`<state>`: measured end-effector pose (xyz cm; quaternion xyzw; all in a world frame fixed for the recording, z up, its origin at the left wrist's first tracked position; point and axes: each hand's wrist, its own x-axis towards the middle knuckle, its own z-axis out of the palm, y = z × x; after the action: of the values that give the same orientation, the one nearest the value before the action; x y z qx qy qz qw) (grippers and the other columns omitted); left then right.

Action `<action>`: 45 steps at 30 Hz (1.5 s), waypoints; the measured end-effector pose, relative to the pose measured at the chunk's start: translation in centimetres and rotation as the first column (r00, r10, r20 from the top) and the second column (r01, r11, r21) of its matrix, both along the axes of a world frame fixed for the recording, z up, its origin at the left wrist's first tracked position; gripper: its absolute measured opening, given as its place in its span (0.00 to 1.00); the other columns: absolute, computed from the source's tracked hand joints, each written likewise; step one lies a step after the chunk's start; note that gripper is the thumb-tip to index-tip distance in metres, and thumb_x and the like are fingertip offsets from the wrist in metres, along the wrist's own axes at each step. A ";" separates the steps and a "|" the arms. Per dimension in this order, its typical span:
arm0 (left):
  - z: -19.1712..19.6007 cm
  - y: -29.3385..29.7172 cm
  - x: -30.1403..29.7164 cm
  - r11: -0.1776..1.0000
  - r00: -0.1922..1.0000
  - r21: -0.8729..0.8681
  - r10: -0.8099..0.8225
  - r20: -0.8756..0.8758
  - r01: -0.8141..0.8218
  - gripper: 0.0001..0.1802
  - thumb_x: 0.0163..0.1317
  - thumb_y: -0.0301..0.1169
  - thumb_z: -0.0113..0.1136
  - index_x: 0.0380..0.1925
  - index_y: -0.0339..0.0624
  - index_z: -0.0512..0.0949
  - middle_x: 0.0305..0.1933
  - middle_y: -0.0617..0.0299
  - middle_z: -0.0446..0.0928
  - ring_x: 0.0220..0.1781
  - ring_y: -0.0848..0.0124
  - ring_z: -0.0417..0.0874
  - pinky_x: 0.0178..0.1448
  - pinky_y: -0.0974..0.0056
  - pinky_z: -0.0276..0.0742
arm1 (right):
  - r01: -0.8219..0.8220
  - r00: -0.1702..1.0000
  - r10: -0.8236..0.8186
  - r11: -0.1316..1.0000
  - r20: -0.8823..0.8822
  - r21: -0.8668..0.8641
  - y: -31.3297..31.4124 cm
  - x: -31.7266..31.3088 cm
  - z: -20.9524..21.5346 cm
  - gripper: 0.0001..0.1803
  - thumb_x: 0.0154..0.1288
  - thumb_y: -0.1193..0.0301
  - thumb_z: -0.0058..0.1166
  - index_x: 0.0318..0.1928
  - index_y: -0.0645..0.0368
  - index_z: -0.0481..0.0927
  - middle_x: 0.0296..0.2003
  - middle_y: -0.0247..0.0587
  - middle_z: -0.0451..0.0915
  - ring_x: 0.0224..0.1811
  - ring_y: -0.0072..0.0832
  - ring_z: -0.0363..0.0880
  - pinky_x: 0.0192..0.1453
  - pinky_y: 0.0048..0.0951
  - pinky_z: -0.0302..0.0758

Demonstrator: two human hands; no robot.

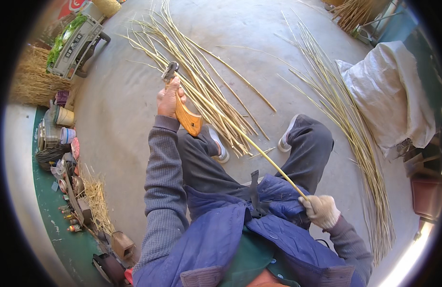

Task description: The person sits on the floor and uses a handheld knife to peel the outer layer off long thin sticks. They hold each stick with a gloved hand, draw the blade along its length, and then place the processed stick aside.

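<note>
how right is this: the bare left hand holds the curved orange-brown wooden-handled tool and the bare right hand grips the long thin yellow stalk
The right hand is not bare; the head view shows it in a pale fabric glove.

A bare-floored craft workshop around me.
Long, thin, yellow-green stalks [359, 143] lie in loose spreads across the smooth grey concrete floor [116, 105], and my left hand [169, 99] grips a curved, orange-brown, wooden-handled metal tool [188, 118]. To my right slumps a bulging white woven sack [388, 91]; to my left, a brown open-ended box [123, 245] lies near a green-and-white painted wall [63, 239], with a small grey cargo vehicle [77, 51] farther off.
</note>
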<state>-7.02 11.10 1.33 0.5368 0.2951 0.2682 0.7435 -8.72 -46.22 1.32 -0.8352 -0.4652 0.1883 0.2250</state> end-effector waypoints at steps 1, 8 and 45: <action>0.1 -0.1 0.0 1.000 1.000 -0.008 -0.001 -0.002 0.001 0.14 0.74 0.41 0.70 0.41 0.44 0.79 0.25 0.67 0.76 0.20 0.76 0.77 0.22 0.70 0.75 | -0.001 1.000 0.001 1.000 0.003 -0.012 -0.5 -0.2 0.6 0.10 0.78 0.69 0.56 0.51 0.56 0.87 0.27 0.43 0.84 0.25 0.36 0.85 0.29 0.36 0.80; 0.9 -9.8 0.2 0.980 0.974 0.037 -0.189 -0.127 0.195 0.13 0.76 0.40 0.67 0.47 0.43 0.79 0.24 0.67 0.75 0.19 0.77 0.76 0.22 0.71 0.74 | 0.340 0.689 -0.394 0.917 -0.608 -0.209 6.2 3.5 4.3 0.15 0.84 0.64 0.52 0.61 0.60 0.81 0.29 0.38 0.83 0.27 0.21 0.83 0.35 0.27 0.82; -1.7 15.3 -2.5 0.956 0.947 0.225 0.239 -0.213 -0.191 0.25 0.68 0.52 0.74 0.42 0.40 0.83 0.31 0.65 0.79 0.29 0.73 0.82 0.32 0.64 0.80 | 0.036 0.996 -0.041 0.998 0.081 0.060 0.7 0.0 0.7 0.03 0.73 0.71 0.59 0.41 0.51 0.84 0.22 0.41 0.78 0.19 0.43 0.77 0.24 0.47 0.71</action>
<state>-9.56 26.37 -0.34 0.6020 0.4104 0.3102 0.6107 -8.68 -45.52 2.05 -0.8442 -0.4630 0.1359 0.2334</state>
